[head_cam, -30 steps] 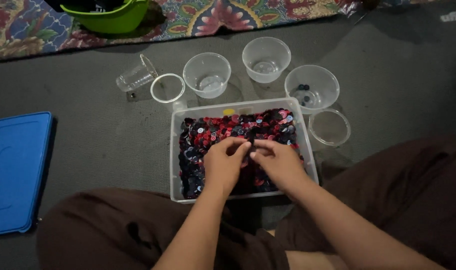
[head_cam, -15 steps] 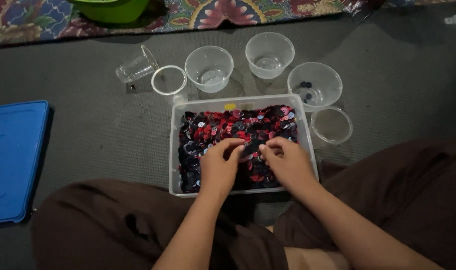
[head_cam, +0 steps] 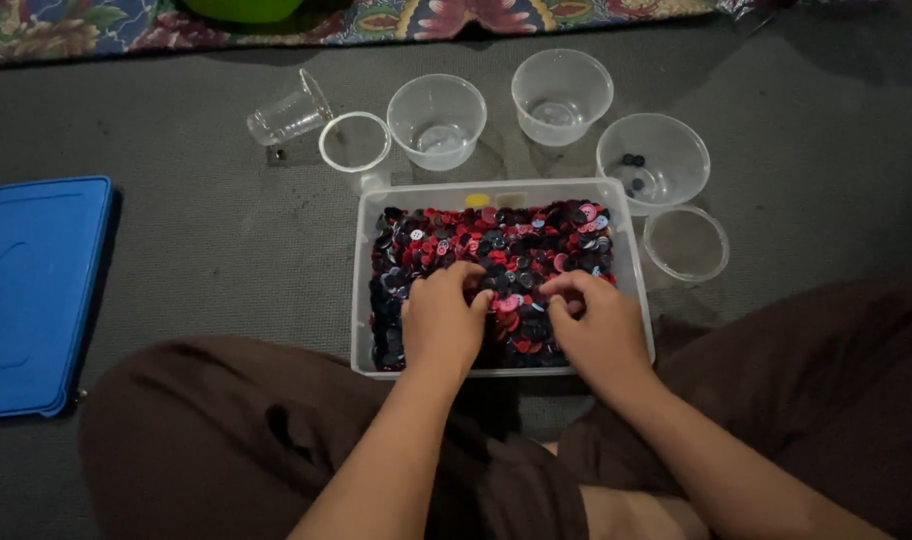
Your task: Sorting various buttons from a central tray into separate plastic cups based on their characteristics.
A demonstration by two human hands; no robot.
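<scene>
I am sitting cross-legged on the grey floor [head_cam: 176,250], and my left hand [head_cam: 441,320] and right hand [head_cam: 596,325] are both resting knuckles-up in the clear plastic bin [head_cam: 364,300] just ahead of my lap. My fingers [head_cam: 466,275] are curling down into the heap of buttons [head_cam: 496,240], red, dark and pale; whether they are pinching any I cannot tell, since the tips are buried.

The bin is brimming, so I judge that a careless rake could be flicking buttons over its low wall onto the floor, where dark ones would be vanishing against the grey.

Farther off, at one o'clock, a clear tub [head_cam: 654,160] is holding a few dark buttons, with a shallow lid [head_cam: 686,243] beside it. At twelve, two empty tubs [head_cam: 436,120] are standing close; a stray elbow could be toppling them. At eleven, a plastic cup [head_cam: 288,110] is lying on its side. At nine o'clock, the blue lid [head_cam: 36,290] is being cut off by the frame.
</scene>
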